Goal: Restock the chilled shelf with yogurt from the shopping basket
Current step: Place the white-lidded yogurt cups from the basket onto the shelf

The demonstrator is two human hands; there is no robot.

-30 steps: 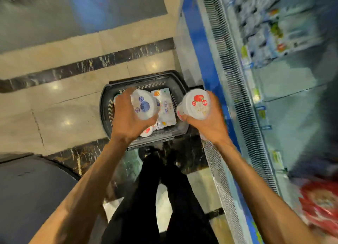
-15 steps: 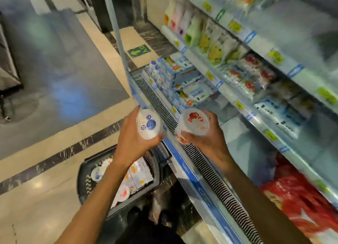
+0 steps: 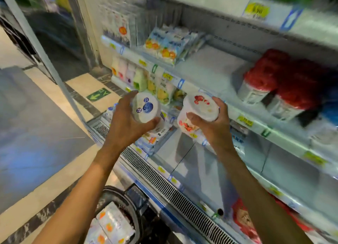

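The blueberry yogurt (image 3: 146, 109) and strawberry yogurt (image 3: 202, 106) are gripped in curled fingers (image 3: 128, 99), probably to be set next on the shelf (image 3: 208, 62) beyond them.

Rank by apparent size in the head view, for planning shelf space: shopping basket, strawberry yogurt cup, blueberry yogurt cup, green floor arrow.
1. shopping basket, though cropped by the frame.
2. strawberry yogurt cup and blueberry yogurt cup: alike, no ranking.
3. green floor arrow, but farther away.
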